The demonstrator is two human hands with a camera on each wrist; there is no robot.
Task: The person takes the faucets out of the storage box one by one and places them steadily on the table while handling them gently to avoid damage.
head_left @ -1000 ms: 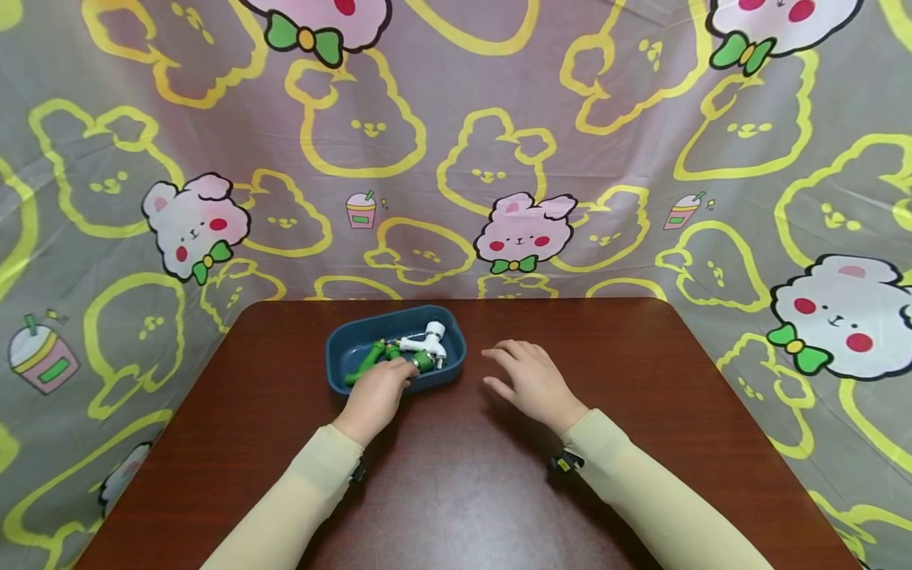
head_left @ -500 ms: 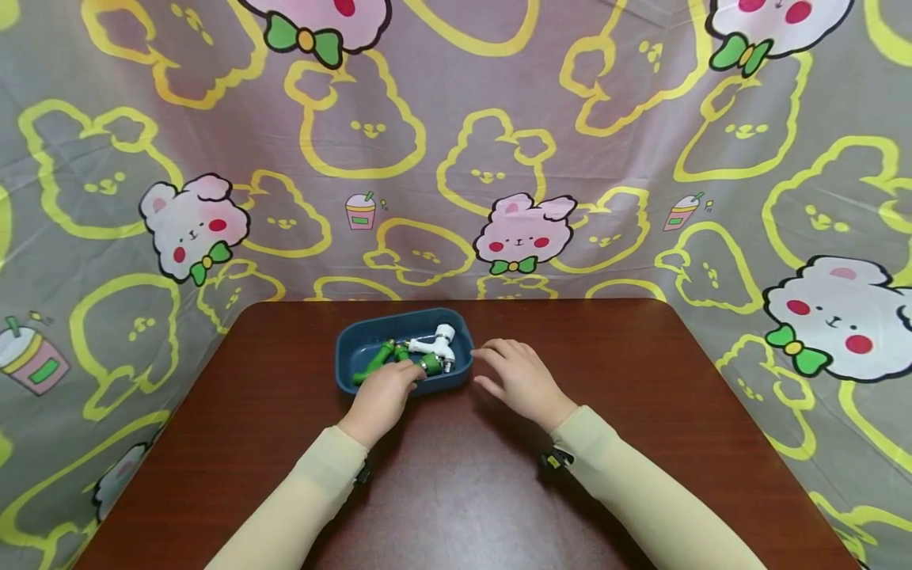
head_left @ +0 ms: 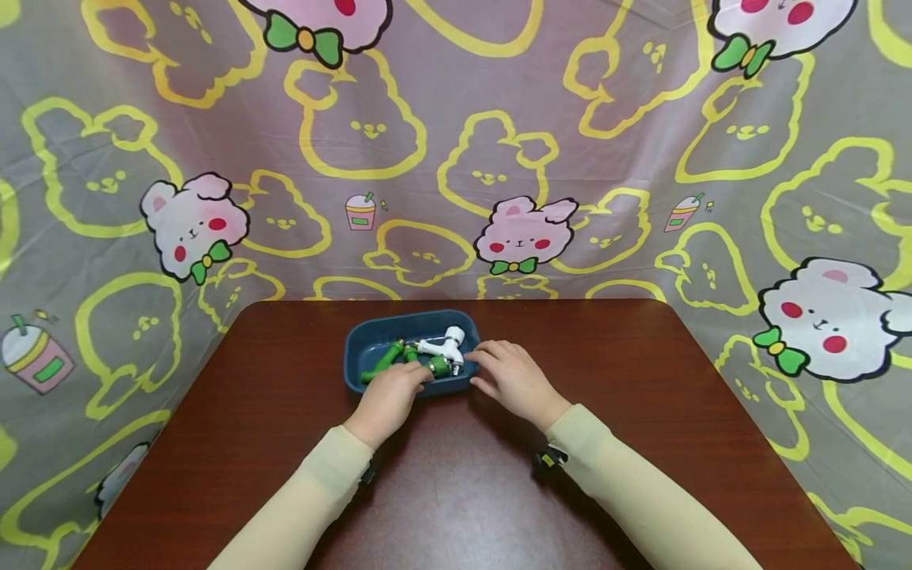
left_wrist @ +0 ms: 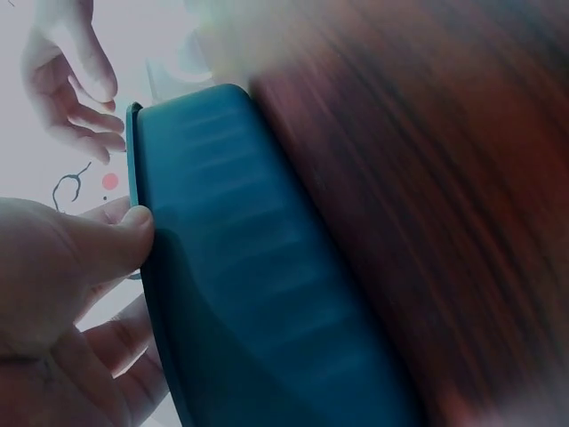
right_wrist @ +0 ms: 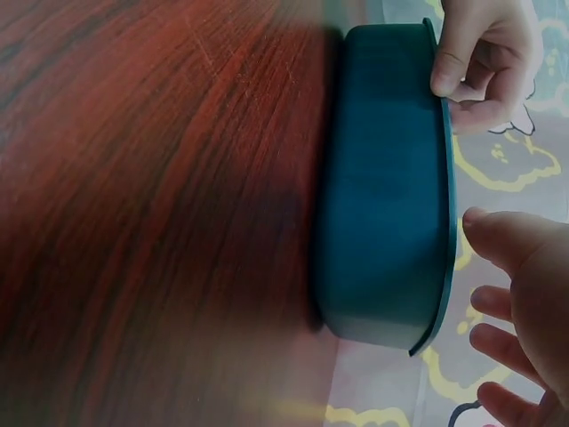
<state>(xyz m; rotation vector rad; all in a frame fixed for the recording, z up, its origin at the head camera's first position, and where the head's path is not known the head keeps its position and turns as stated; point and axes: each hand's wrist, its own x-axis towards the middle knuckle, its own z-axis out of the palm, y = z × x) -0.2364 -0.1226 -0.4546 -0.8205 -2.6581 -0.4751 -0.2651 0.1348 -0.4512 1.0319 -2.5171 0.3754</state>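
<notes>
In the head view a blue plastic tray sits on the table. My left hand pinches its near rim, thumb outside and fingers over the inner side, as the left wrist view shows. Inside lie a white tap and some green pieces that look like taps; one green piece lies at the left, another green piece beside the white tap. At the tray's right end hovers my right hand, fingers spread and loosely bent. A gap shows between its thumb and the rim in the right wrist view.
The brown wooden table extends around the tray, its far edge just behind it. A patterned cloth with cartoon rabbits hangs behind and at both sides.
The tray has slid a little to the right with my left hand on its rim. My right hand has shifted slightly left, close to the tray's right end.
</notes>
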